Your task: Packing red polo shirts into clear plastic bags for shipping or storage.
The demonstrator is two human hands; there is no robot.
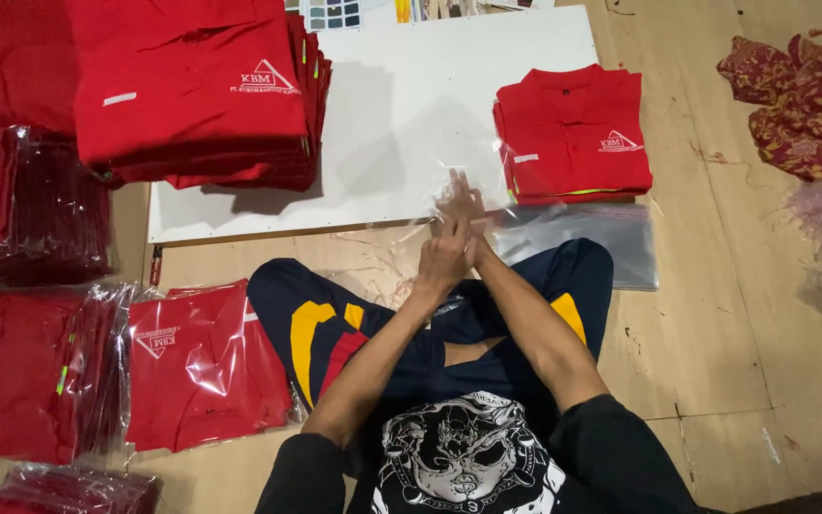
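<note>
I observe both hands meeting over the near edge of the white board (401, 105), directly beyond my crossed legs in dark blue trousers (316, 324). The left hand (444, 257) and the right hand (463, 205) overlap, fingers partly extended, both working a clear plastic bag (430, 162) that lies spread across the board. The hands appear pressed onto or rubbing the film; whether either is actually clenched on it I cannot tell, because they cover one another.

Just right of the hands, a small stack of folded red polo shirts (573, 133) sits on the board's right end. Nearer, a pile of flat empty clear bags (611, 247) lies on the wooden floor (744, 314), touching the right knee.

At far left, a tall stack of folded red shirts (192, 86) overhangs the board. At near left, bagged red shirts (202, 366) lie beside the left knee. A patterned red cloth (801, 100) lies far right, well apart.
</note>
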